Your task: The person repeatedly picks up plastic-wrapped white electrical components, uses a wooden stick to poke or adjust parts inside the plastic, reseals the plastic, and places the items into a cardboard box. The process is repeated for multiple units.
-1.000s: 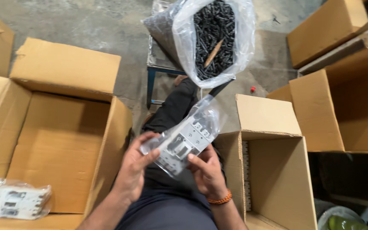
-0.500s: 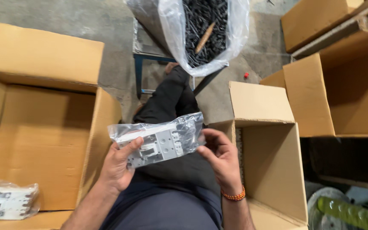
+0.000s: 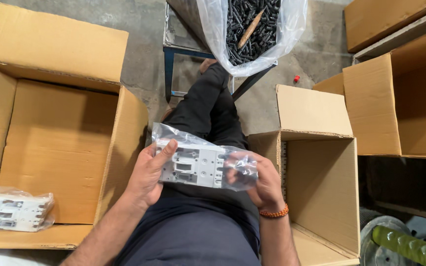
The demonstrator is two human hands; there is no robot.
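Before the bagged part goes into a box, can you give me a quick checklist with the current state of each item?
1. Both hands on the bagged white part: ok. Left hand holds one end, right hand the other.
2. Part fully inside its clear bag: ok, plastic covers it.
3. Bag sealed: cannot tell, the opening is not visible.
4. Large box on the left open with room: ok, only one bagged part lies in its corner.
5. Small box on the right open: ok, flap is up; contents cannot tell.
6. Grip secure: ok, thumbs press on top of the bag.
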